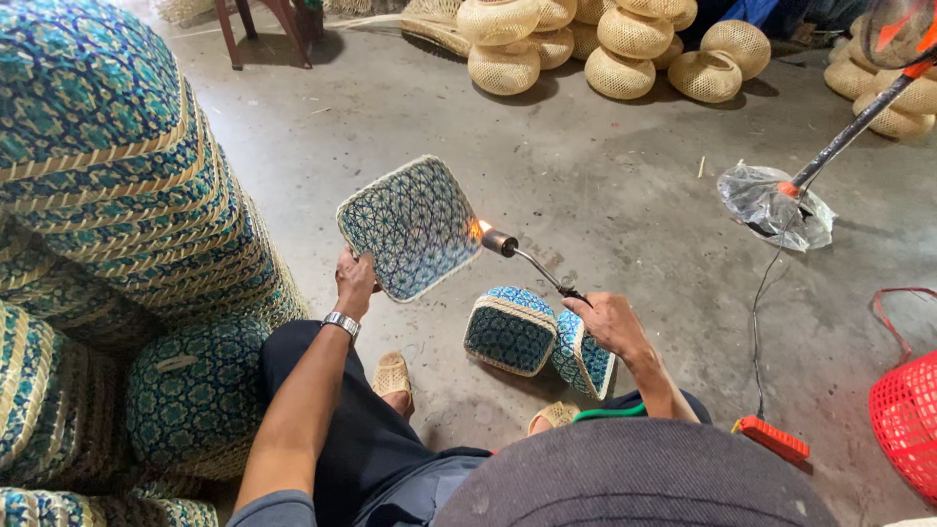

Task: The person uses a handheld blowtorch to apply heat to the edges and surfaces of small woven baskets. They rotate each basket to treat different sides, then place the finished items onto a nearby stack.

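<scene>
Looking down from your head: your left hand (354, 283) grips the blue woven basket (414, 226) by its lower rim, fingers closed around the edge, holding it tilted up over the concrete floor (605, 195) in front of your knees. Your right hand (607, 322) is wrapped around the handle of the gas torch (527, 259), whose small flame (479, 227) licks the basket's right edge. A steady sweep along the rim looks like the sound way here, with the flame only brushing the stray fibres; linger and the weave is likely to scorch. Keep your left fingers well back from the heated edge.

Below the torch, two more blue baskets (537, 337) lie on their sides, touching; what is inside them cannot be seen. A tall stack of blue baskets (117, 195) stands at your left. Plain straw-coloured baskets (605, 44) are piled at the far side, apparently empty. A red mesh basket (908, 415) sits at the right edge, its contents out of sight.
</scene>
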